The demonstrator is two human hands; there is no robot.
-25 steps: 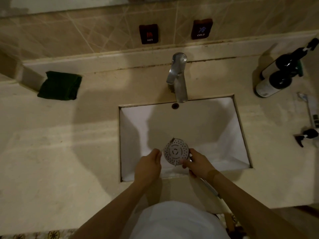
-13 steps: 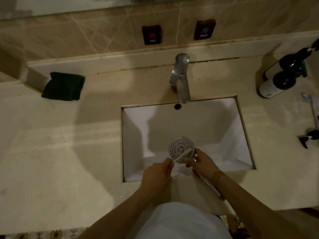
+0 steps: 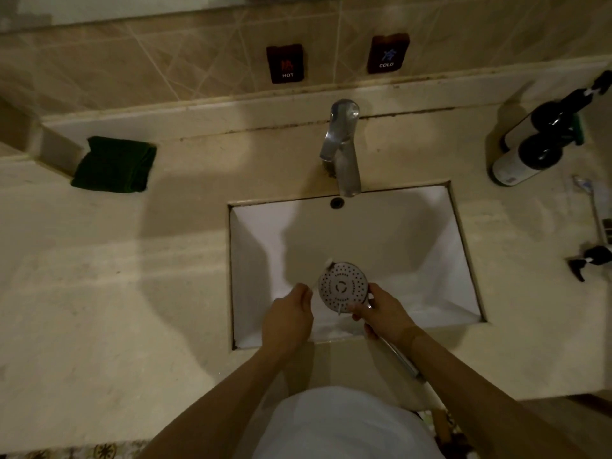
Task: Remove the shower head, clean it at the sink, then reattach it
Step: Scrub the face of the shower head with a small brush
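A round chrome shower head (image 3: 343, 286), face up with its nozzle holes showing, hangs over the front part of the white sink basin (image 3: 414, 246). My right hand (image 3: 385, 313) grips its handle just below the face; the handle runs back under my wrist toward the counter edge. My left hand (image 3: 288, 314) holds a thin white toothbrush (image 3: 326, 267), whose head lies at the upper left rim of the shower face. The chrome tap (image 3: 342, 154) stands behind the basin with no water running.
A folded dark green cloth (image 3: 114, 165) lies on the beige counter at back left. Two dark pump bottles (image 3: 538, 144) stand at back right, with a toothpaste tube (image 3: 596, 203) and a small black sprayer (image 3: 592, 258) near the right edge. HOT and COLD labels sit on the tiled wall.
The toothbrush swept across the shower face toward my right hand and is now back at the upper left rim. My left hand shifted with it; my right hand kept its grip.
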